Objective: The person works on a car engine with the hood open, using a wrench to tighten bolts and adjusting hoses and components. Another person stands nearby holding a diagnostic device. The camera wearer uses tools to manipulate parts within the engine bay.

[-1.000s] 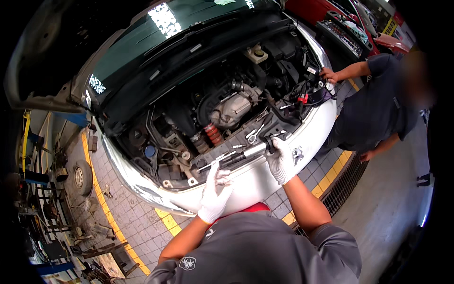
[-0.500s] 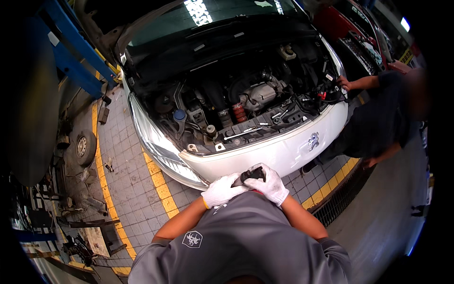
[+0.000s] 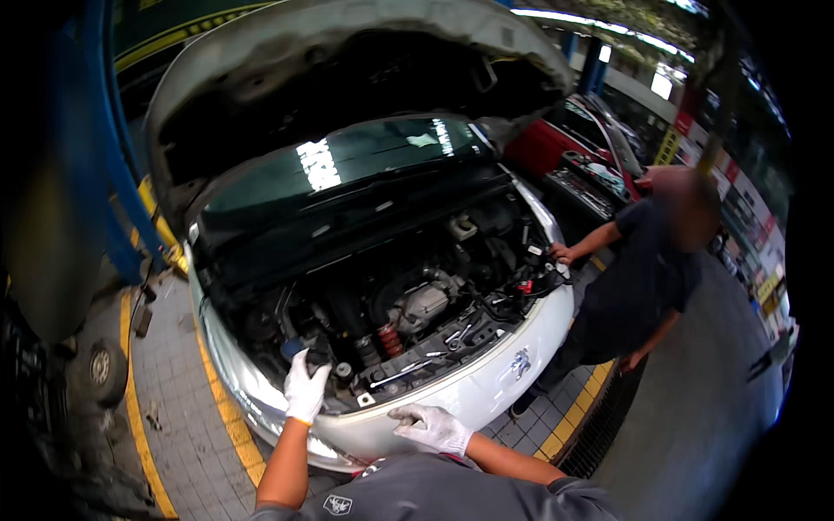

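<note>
My left hand [image 3: 305, 388], in a white glove, is raised over the front left corner of a white car's engine bay [image 3: 408, 300]. A small black part [image 3: 319, 357] is pinched between its thumb and fingers; its exact kind is too dark to tell. Close to these fingertips is a blue cap [image 3: 290, 348]. My right hand [image 3: 433, 428], gloved too, hovers in front of the white bumper [image 3: 469, 391]. Its fingers are loosely curled and apart, with nothing seen in them. Long metal tools [image 3: 404, 372] lie along the bay's front edge.
The raised hood [image 3: 347, 52] overhangs the bay. At the right, a co-worker [image 3: 638, 269] rests one hand on the car's edge. Behind stand a tool tray [image 3: 580, 187] and a red car [image 3: 556, 135]. A blue lift post [image 3: 109, 156] and a wheel [image 3: 106, 372] are at left.
My hands have parted. The left one has gone forward and left to the engine bay with the black part; the right has let go of it. My view has tilted up, showing the hood.
</note>
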`<state>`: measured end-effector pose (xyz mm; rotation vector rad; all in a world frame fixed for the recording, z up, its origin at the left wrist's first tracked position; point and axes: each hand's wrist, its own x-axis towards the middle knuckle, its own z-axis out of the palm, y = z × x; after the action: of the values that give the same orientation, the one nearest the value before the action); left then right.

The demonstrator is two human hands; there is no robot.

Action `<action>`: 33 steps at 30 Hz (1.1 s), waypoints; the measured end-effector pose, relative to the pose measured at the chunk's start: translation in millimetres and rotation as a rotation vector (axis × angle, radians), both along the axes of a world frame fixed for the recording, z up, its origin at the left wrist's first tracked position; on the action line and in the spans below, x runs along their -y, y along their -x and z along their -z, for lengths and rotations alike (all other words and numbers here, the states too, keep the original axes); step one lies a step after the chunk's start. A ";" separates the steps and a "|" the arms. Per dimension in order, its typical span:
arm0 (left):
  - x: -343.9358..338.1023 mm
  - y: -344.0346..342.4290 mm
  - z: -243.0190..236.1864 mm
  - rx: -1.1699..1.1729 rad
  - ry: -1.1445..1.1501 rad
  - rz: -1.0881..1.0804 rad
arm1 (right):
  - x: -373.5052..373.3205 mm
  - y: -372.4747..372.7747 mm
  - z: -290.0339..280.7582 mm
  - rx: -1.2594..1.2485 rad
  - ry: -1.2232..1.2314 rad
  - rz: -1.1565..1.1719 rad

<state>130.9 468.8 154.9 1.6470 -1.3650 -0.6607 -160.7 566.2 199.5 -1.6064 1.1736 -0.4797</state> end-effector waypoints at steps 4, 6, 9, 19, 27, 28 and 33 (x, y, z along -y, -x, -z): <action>72.5 -48.1 24.0 0.215 0.088 -0.101 | 26.2 0.0 2.1 0.035 0.038 -0.073; 117.9 -55.1 20.9 0.322 0.120 -0.045 | 38.9 10.4 -2.6 -0.010 0.020 -0.062; 177.6 -53.0 2.0 0.542 0.266 -0.047 | 50.1 20.5 4.7 0.013 -0.020 -0.022; 326.8 -66.6 18.2 0.795 0.157 -0.057 | 95.7 28.6 29.2 -0.032 -0.088 0.006; 346.0 -97.1 14.7 0.949 0.109 0.020 | 98.2 20.2 34.1 -0.070 -0.097 -0.016; 340.0 -89.1 13.6 0.961 0.119 -0.023 | 94.7 20.3 37.2 -0.076 -0.075 -0.017; 283.4 -82.7 23.9 1.118 0.288 -0.200 | 76.9 22.5 32.9 -0.132 -0.054 -0.021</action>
<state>213.6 185.4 131.0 1.9237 -1.8585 0.6856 -183.2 489.4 166.7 -1.6218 1.2560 -0.3290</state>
